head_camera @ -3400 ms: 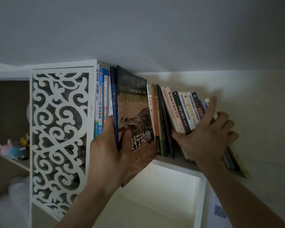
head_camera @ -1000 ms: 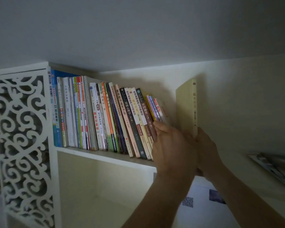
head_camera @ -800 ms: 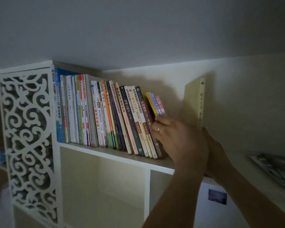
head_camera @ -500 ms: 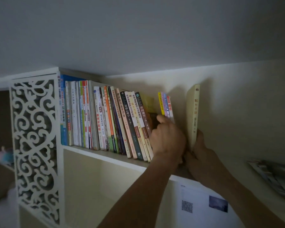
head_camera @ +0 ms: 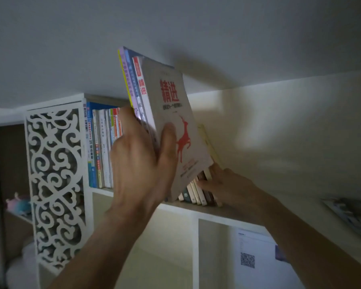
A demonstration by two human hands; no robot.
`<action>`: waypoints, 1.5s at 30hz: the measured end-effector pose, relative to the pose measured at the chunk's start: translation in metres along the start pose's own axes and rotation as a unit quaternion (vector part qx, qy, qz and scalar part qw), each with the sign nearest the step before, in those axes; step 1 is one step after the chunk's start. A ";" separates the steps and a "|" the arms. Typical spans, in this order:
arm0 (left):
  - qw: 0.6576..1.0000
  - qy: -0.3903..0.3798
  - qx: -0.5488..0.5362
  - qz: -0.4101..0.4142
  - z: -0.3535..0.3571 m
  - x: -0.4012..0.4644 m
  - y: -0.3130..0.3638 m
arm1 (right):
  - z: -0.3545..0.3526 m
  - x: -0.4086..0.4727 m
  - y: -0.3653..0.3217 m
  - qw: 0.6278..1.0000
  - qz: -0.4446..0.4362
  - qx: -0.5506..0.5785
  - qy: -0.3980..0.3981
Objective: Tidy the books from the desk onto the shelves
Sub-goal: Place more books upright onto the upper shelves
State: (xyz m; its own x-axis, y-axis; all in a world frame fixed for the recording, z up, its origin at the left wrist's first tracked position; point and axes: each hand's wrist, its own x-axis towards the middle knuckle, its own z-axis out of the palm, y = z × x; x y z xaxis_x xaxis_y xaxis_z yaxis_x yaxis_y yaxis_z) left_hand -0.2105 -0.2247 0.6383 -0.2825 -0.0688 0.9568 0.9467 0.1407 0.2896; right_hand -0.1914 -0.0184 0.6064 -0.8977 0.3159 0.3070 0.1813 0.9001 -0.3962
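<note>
Your left hand point(head_camera: 140, 163) grips a bundle of 4 books point(head_camera: 154, 105), thumb curled across the grey front cover with the red deer, fingers wrapped round the spines side. The bundle is lifted clear, tilted, above the shelf point(head_camera: 217, 211) board's front edge. Your right hand point(head_camera: 223, 184) presses against the leaning row of books point(head_camera: 196, 195) on that board, beside a pale yellow book point(head_camera: 209, 142); how its fingers lie I cannot tell. More books point(head_camera: 100, 147) stand upright at the shelf's left end beside the white lattice panel point(head_camera: 54, 184).

Left hand point(head_camera: 140, 163) gripped a tilted stack of books point(head_camera: 154, 113) lifted above the shelf point(head_camera: 227, 213); right hand point(head_camera: 225, 184) touched the leaning row of books point(head_camera: 198, 191) beside a pale yellow book point(head_camera: 209, 142).
</note>
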 end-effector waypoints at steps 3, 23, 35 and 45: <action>0.998 -0.009 -0.057 -0.039 0.025 -0.006 0.007 | -0.002 -0.016 0.028 0.992 -0.024 0.116 -0.033; 0.980 -0.125 0.141 0.062 0.107 -0.042 -0.011 | -0.015 -0.047 0.046 0.994 0.016 0.088 0.063; 0.948 -0.219 0.206 0.105 0.090 -0.035 -0.175 | 0.034 0.033 0.007 0.982 0.066 0.015 0.179; 0.928 -0.213 0.254 0.168 0.062 -0.028 -0.165 | 0.041 0.026 0.002 0.987 -0.012 0.085 0.139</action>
State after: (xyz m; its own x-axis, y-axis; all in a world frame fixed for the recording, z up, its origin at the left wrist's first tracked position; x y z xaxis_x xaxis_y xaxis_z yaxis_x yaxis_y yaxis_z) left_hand -0.3685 -0.1844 0.5655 -0.1223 0.4444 0.8874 0.8275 0.5393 -0.1561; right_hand -0.2309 -0.0211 0.5783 -0.7524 0.3863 0.5335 0.0702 0.8524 -0.5181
